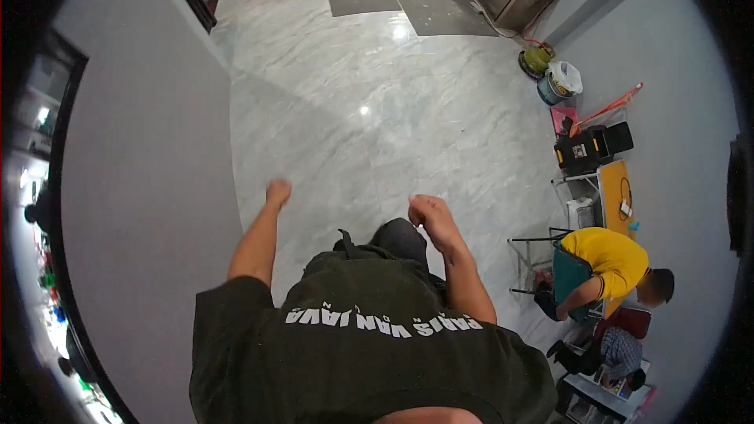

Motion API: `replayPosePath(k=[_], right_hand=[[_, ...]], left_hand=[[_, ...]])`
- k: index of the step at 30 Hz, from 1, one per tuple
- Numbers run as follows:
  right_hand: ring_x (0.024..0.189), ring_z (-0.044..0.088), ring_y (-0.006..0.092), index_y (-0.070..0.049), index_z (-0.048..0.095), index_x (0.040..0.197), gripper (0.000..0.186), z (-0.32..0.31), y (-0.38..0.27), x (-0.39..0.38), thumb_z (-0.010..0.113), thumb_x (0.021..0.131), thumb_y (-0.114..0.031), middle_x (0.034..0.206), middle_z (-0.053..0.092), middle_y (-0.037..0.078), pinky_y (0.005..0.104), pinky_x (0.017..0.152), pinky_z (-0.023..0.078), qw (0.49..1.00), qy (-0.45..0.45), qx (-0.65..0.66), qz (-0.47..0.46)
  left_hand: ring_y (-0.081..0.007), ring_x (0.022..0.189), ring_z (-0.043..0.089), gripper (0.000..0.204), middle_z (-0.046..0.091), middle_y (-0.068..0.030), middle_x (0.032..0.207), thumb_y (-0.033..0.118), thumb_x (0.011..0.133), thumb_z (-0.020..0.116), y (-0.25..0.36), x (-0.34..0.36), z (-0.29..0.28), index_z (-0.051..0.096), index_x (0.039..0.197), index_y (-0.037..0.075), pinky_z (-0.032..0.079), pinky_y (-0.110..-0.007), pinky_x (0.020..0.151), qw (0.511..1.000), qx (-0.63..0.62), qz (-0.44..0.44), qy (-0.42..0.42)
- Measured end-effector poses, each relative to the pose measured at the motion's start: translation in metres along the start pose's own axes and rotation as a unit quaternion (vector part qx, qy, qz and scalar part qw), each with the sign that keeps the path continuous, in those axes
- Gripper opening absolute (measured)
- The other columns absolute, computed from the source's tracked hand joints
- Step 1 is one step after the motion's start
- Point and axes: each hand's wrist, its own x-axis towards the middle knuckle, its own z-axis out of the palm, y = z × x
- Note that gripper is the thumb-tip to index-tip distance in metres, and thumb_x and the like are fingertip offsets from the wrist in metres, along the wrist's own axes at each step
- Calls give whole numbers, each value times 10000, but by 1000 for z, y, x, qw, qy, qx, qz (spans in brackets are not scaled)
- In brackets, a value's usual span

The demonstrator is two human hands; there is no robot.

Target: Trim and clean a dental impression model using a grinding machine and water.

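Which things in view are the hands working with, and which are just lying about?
With the hands:
- left hand, blurred, and right hand, curled: no held object shows

Lying about, away from the hands:
- black-and-yellow case
- bucket
- dark grey floor mat
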Motion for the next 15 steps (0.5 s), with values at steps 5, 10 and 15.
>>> replayPosePath(k=[5,10,15], right_hand=[[610,485,123,-86,558,696,331,-216,-136,275,585,974,-264,662,548,12,280,600,377,986,73,144,-52],[692,533,115,-68,590,809,242,-452,-338,510,589,981,-238,767,614,37,268,657,423,990,34,138,3],[737,569,114,-24,599,856,128,-687,-542,772,564,933,-120,844,650,48,258,691,459,998,7,5,-64]], left_hand=[[-171,790,658,237,702,-73,853,247,903,608,489,270,-53,679,960,28,510,-318,721,935,-280,209,60],[-117,768,619,192,679,-28,888,213,938,559,810,405,33,656,1027,74,460,-269,641,887,-434,127,-98],[-174,802,615,168,619,-62,780,8,762,441,1085,562,116,601,779,58,481,-322,773,888,-387,130,-211]])
